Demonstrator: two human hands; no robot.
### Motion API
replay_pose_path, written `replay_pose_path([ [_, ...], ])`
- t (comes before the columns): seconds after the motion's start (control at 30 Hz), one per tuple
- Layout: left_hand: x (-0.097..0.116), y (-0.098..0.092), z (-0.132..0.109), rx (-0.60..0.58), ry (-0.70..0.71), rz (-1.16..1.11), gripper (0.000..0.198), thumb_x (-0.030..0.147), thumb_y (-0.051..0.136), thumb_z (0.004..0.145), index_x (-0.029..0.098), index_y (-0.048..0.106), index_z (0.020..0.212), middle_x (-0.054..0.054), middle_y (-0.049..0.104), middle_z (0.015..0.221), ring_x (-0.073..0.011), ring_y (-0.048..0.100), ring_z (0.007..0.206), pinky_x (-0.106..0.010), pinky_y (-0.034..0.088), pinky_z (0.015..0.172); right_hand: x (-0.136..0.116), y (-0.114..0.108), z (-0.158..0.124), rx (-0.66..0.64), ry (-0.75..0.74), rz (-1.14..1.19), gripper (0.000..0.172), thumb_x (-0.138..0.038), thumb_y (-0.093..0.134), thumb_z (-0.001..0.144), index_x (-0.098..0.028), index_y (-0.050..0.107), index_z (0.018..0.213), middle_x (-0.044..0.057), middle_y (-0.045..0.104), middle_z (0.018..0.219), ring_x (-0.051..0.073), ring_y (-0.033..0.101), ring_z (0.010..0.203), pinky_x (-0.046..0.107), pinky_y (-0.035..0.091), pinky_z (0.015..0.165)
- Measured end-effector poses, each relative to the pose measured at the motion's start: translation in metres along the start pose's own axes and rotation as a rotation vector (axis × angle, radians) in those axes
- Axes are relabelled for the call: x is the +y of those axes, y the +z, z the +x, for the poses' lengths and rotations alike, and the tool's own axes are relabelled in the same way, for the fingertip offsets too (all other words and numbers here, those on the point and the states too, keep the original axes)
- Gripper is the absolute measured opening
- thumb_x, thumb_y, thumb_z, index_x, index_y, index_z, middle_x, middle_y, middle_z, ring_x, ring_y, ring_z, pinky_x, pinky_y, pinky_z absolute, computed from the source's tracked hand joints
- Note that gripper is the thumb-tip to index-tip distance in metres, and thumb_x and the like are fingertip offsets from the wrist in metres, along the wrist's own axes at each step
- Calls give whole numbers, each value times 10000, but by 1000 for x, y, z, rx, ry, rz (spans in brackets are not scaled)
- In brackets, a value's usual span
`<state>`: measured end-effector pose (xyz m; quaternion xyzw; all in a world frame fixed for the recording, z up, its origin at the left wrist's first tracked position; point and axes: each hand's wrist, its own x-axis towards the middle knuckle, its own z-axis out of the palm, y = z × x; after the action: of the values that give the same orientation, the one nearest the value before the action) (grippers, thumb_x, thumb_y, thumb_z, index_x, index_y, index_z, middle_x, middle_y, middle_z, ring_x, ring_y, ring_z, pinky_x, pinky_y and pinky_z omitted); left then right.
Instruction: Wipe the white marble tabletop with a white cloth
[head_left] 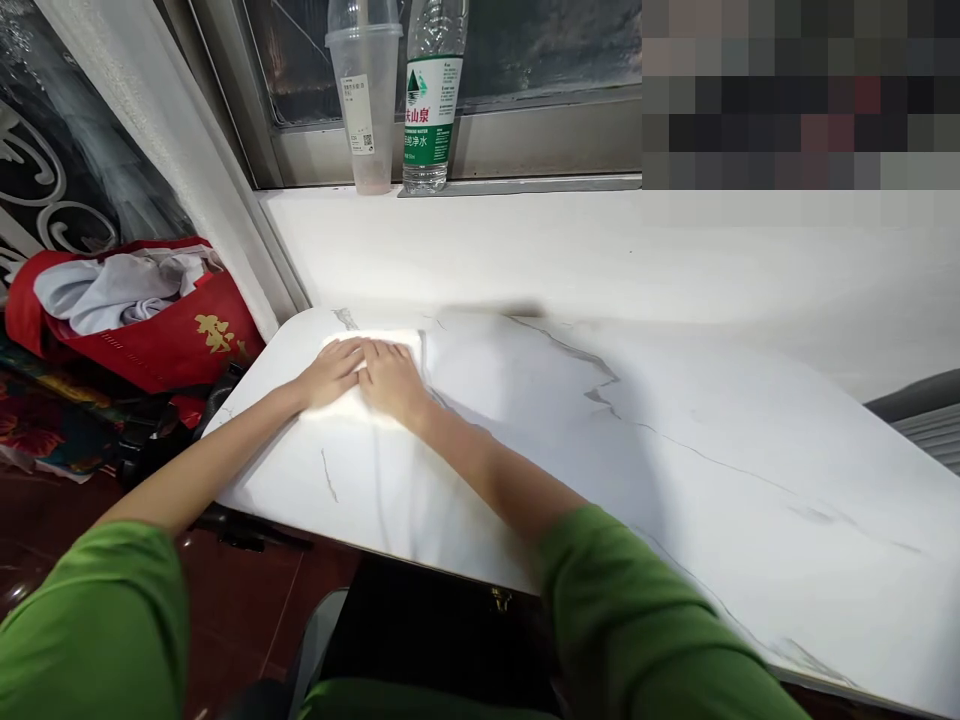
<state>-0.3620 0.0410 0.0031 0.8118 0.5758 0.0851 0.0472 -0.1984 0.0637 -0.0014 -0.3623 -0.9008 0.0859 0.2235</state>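
Head view: left hand (335, 372) and right hand (391, 382) press flat-palmed on white cloth (346, 412).

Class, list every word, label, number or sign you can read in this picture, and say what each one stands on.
"山泉": white characters on the green label of the water bottle; the character before them is partly turned away.
"纯净水": lower on the same label; the fine print around it is too small to read.
Sticker on the plastic cup: a square code and print, too small to read.
Gold characters on the red bag: too blurred to read.
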Motion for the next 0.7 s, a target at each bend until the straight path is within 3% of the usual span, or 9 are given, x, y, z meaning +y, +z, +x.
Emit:
replay_pose_path([
  [0.17, -23, -4, 76, -16, 43, -35, 495, 232, 330, 929, 164, 487, 1394, -87, 435, 1523, -210, 347, 1420, -372, 230, 1197, 31, 14, 47, 114, 237, -90, 472, -168, 327, 950, -22, 481, 1371, 229, 533, 1369, 315, 439, 1302, 425, 273, 1093],
  [0.3, -23, -2, 88, 11, 50, -32, 488, 230, 325, 940, 169, 482, 1399, -82, 440, 1523, -214, 352, 1420, -376, 239, 1192, 39, 16, 52, 128, 286, -130, 484, -183, 316, 958, -30, 465, 1392, 231, 556, 1331, 326, 429, 1295, 465, 234, 1105],
  [0.4, -20, 1, 69, 56, 23, -30, 484, 249, 309, 946, 183, 487, 1391, -81, 450, 1513, -221, 375, 1403, -404, 260, 1181, 35, 13, 43, 97, 191, -116, 466, -172, 315, 953, -46, 492, 1366, 211, 602, 1259, 309, 458, 1253, 463, 233, 1113],
  [0.5, -17, 3, 35, 67, -32, -26, 501, 310, 280, 957, 192, 473, 1404, -85, 433, 1522, -231, 364, 1409, -442, 238, 1189, 17, 10, 26, 73, 101, -96, 475, -197, 333, 954, -52, 479, 1382, 213, 589, 1279, 317, 456, 1253, 473, 250, 1109],
  [0.63, -14, -3, -31, 55, -89, -27, 565, 374, 244, 961, 147, 416, 1449, -118, 376, 1556, -249, 298, 1454, -478, 168, 1213, -27, 11, 1, 43, 22, -13, 502, -241, 372, 951, -21, 450, 1394, 243, 526, 1381, 329, 407, 1320, 524, 205, 1150],
  [0.7, -13, -9, -70, 42, -86, -41, 564, 398, 238, 972, 190, 384, 1475, -92, 359, 1571, -243, 281, 1465, -483, 164, 1216, -54, 12, -12, 4, 3, 69, 499, -252, 377, 951, -40, 444, 1398, 231, 506, 1419, 318, 381, 1359, 578, 136, 1177],
])
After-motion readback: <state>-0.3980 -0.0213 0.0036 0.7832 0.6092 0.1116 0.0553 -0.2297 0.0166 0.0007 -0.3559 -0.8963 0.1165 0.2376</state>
